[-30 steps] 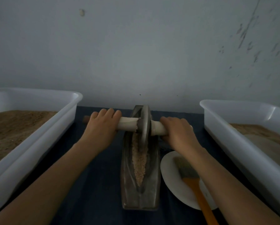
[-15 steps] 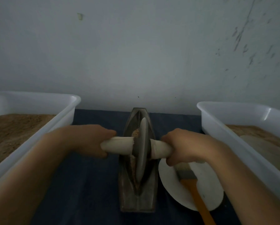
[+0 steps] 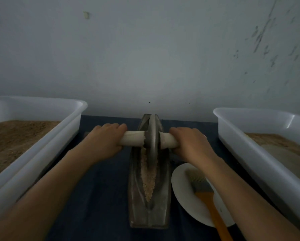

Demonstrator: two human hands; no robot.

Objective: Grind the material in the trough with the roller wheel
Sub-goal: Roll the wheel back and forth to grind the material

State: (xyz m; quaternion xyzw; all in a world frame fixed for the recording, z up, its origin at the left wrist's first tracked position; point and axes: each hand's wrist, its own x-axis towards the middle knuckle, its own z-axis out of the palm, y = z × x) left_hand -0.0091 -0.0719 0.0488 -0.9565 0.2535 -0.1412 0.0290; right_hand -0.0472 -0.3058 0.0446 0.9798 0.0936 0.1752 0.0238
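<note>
While both hands, left hand (image 3: 105, 141) and right hand (image 3: 192, 145), grip the axle (image 3: 132, 140), press evenly, keeping the roller wheel (image 3: 152, 140) centred over the material (image 3: 148, 178) in the trough (image 3: 148, 214)

Two white tubs (image 3: 41, 129) (image 3: 250, 136) with brown powder stand at both sides, and a brush (image 3: 208, 197) lies on a white plate (image 3: 185, 197).
</note>
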